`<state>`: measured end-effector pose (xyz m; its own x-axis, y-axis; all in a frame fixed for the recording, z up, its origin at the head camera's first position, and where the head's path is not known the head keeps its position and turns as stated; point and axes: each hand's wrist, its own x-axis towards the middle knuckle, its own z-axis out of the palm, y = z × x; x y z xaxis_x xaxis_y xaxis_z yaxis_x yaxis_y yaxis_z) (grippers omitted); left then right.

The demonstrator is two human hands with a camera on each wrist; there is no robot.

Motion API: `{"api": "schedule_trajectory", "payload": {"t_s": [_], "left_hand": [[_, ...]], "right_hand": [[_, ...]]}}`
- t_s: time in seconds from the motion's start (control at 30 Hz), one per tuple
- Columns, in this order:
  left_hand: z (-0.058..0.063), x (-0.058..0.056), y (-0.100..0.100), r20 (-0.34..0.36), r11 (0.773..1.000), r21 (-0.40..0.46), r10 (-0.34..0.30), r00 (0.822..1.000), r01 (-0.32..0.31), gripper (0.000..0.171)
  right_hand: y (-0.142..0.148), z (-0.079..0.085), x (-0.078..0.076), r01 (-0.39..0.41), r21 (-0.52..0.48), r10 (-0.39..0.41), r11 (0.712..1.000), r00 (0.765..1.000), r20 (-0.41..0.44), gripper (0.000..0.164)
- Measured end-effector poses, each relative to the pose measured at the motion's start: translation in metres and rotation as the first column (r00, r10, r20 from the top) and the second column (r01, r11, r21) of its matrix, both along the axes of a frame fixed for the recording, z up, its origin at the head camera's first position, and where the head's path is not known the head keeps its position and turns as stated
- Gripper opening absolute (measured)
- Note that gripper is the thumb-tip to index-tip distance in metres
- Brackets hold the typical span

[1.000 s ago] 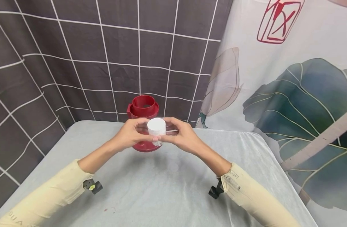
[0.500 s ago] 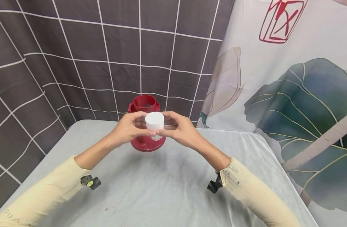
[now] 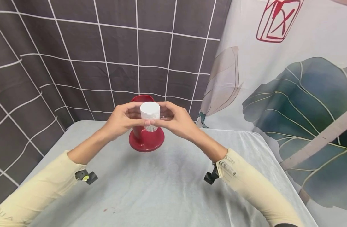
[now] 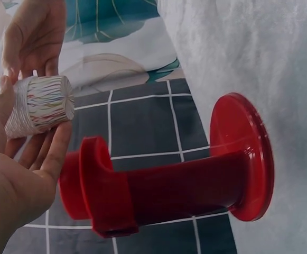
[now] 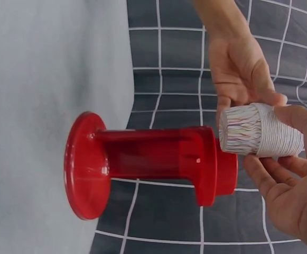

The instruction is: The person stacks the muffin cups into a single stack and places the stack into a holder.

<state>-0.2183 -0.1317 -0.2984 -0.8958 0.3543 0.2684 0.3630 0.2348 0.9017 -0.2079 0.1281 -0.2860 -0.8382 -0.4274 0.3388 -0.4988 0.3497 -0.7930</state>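
A stack of nested paper cups [image 3: 149,114] is held between both hands in the head view, its round white end facing up and its narrower, squiggle-patterned end [image 4: 47,100] facing the table. My left hand [image 3: 119,121] grips it from the left and my right hand [image 3: 177,121] from the right. Both thumbs meet at the front while the fingers wrap behind. Behind and below the hands stands a red dispenser-like stand [image 5: 153,153] with a round base [image 3: 146,142], a column and a ring-shaped top. In the head view the hands and cups cover most of its middle.
Pale cloth covers the table [image 3: 173,189], and the red stand is near its back edge. A dark grid-patterned curtain [image 3: 116,41] hangs close behind; a white curtain with leaf prints [image 3: 247,63] hangs at the right. Small black cameras [image 3: 91,177] sit at both sleeve cuffs.
Both hands have raised the cup stack and shifted it slightly left, so it now overlaps the upper part of the red stand in the head view. The stand has stayed in place.
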Motion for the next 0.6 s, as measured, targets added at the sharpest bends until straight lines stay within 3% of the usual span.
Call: {"api": "schedule_trajectory", "payload": {"t_s": [0.37,0.6], "left_hand": [[0.023,-0.006,-0.003,-0.088,0.999,0.008,0.034,0.996,-0.034,0.059],[0.033,-0.01,-0.003,-0.116,0.997,-0.011,0.079,0.99,-0.081,0.056]], "right_hand": [[-0.003,0.024,-0.009,0.004,0.0,-0.004,1.0,0.999,-0.035,0.058],[-0.006,0.029,-0.017,0.015,-0.026,-0.016,1.0,0.999,-0.038,0.058]]}}
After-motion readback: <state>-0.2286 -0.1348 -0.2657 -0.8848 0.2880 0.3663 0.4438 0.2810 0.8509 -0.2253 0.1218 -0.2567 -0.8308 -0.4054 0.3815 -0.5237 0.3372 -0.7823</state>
